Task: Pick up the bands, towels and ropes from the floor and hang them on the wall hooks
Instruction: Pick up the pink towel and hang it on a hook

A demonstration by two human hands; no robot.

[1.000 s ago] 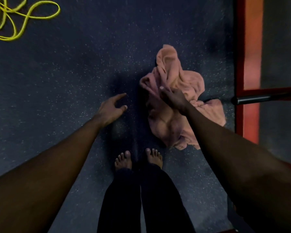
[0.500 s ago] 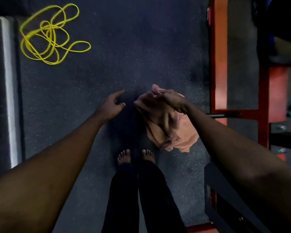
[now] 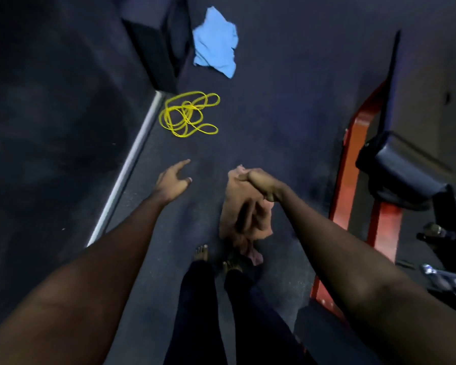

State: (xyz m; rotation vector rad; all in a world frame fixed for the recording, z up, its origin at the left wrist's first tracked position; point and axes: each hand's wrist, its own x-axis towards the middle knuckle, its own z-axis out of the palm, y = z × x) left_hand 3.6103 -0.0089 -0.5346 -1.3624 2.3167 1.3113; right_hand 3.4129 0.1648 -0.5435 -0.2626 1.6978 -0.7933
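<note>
pink towel (image 3: 244,219) lifted | yellow rope (image 3: 187,114), blue towel (image 3: 215,51) ahead | red frame (image 3: 349,180) right

The pink towel (image 3: 244,219), a second ago spread on the floor (image 3: 274,114) under the right hand (image 3: 258,180), now hangs bunched from that hand's grip, its lower end by the feet. The view tips forward: the rope (image 3: 188,114) sits nearer the middle, and a blue towel (image 3: 215,52) comes into sight.

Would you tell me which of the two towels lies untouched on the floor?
The blue towel, beyond the yellow rope; the pink towel hangs gripped in the right hand.
</note>
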